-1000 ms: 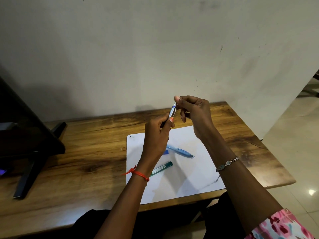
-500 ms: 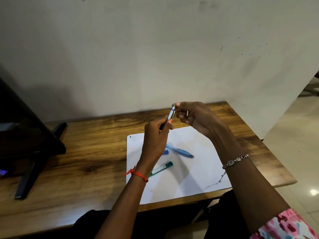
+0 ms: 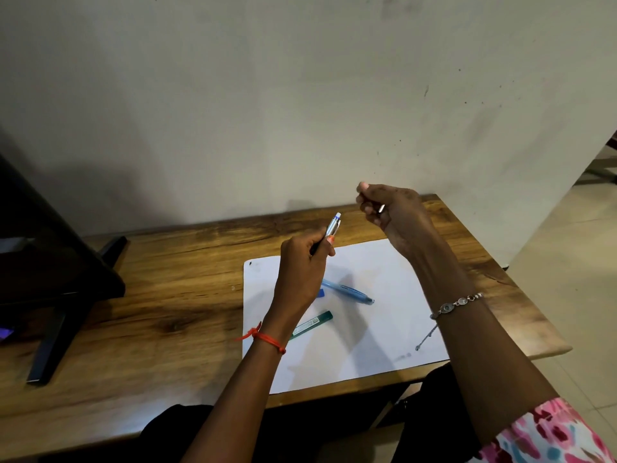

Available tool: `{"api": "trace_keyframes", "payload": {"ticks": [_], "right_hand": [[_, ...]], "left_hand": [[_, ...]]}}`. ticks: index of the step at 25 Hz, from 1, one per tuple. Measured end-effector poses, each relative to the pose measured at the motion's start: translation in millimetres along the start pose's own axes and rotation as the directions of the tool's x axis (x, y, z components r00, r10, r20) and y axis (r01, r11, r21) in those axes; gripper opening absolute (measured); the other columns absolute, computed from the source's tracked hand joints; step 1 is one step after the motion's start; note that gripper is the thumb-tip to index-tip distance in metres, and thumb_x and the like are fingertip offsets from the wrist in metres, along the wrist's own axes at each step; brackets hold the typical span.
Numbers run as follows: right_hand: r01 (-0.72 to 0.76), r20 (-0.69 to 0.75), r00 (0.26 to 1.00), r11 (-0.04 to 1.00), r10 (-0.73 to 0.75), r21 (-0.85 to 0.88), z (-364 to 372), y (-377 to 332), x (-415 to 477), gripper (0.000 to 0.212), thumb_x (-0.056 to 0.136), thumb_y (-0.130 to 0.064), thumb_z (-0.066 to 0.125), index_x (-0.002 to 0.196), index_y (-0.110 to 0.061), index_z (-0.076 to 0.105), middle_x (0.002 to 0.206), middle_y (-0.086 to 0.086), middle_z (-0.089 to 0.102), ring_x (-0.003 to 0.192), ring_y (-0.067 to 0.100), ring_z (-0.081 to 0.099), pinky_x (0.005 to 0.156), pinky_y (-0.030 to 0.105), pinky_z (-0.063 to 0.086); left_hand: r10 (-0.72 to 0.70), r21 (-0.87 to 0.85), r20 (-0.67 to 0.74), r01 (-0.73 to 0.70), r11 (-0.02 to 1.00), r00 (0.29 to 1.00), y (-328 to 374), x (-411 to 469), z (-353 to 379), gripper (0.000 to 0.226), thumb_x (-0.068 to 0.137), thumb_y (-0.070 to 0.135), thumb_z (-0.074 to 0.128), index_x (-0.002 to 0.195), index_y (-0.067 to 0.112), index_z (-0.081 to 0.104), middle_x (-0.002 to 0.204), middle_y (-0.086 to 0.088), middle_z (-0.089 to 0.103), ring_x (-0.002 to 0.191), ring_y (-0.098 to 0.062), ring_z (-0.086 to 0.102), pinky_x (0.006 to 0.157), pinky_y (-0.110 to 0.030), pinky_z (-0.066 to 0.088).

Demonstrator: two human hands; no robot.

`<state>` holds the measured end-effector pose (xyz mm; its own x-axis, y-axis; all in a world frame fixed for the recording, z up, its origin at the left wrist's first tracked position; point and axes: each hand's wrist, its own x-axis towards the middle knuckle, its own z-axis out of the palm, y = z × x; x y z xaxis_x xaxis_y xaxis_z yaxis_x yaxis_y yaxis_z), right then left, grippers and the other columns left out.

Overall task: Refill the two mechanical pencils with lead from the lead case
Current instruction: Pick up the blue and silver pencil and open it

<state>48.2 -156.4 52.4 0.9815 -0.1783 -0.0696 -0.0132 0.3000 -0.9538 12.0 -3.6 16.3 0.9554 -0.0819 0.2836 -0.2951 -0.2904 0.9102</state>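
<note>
My left hand (image 3: 302,262) grips a silver-and-blue mechanical pencil (image 3: 333,226) above the paper, its white eraser end pointing up and right. My right hand (image 3: 389,208) is raised to the right of it, apart from the pencil, with a small metal cap (image 3: 381,208) held among its curled fingers. A second, light blue mechanical pencil (image 3: 349,291) lies on the white paper (image 3: 384,329), partly hidden behind my left hand. The green lead case (image 3: 312,324) lies on the paper just below it, near my left wrist.
The paper sits on a wooden table (image 3: 167,295) against a pale wall. A dark monitor with a stand (image 3: 50,295) occupies the table's left side. A small blue piece (image 3: 321,293) lies beside the blue pencil. Tiled floor lies to the right.
My right hand has pulled the metal cap off the pencil's end and moved away to the right. The white eraser end is now bare. My left hand stays nearly still.
</note>
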Motion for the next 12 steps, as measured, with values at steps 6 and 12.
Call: {"api": "trace_keyframes", "payload": {"ticks": [6, 12], "right_hand": [[-0.161, -0.021, 0.966, 0.532, 0.259, -0.831, -19, 16, 6, 0.025, 0.078, -0.001, 0.067, 0.055, -0.001, 0.058, 0.042, 0.007, 0.058, 0.03, 0.011, 0.051, 0.033, 0.011, 0.037], [-0.128, -0.081, 0.964, 0.177, 0.251, -0.976, -25, 28, 9, 0.028, 0.068, 0.008, 0.069, 0.062, -0.004, 0.045, 0.042, 0.004, 0.057, 0.041, 0.017, 0.062, 0.049, 0.023, 0.045]], "left_hand": [[-0.008, 0.018, -0.006, 0.008, 1.0, 1.0, -3, 2, -1, 0.026, 0.091, 0.01, 0.049, 0.074, -0.005, 0.063, 0.06, -0.015, 0.049, 0.055, -0.023, 0.039, 0.054, -0.032, 0.034], [-0.032, 0.026, 0.013, 0.031, 0.999, 0.999, -3, 1, 0, 0.025, 0.091, 0.011, 0.049, 0.079, -0.004, 0.064, 0.063, -0.02, 0.054, 0.054, -0.018, 0.039, 0.053, -0.028, 0.032]]}}
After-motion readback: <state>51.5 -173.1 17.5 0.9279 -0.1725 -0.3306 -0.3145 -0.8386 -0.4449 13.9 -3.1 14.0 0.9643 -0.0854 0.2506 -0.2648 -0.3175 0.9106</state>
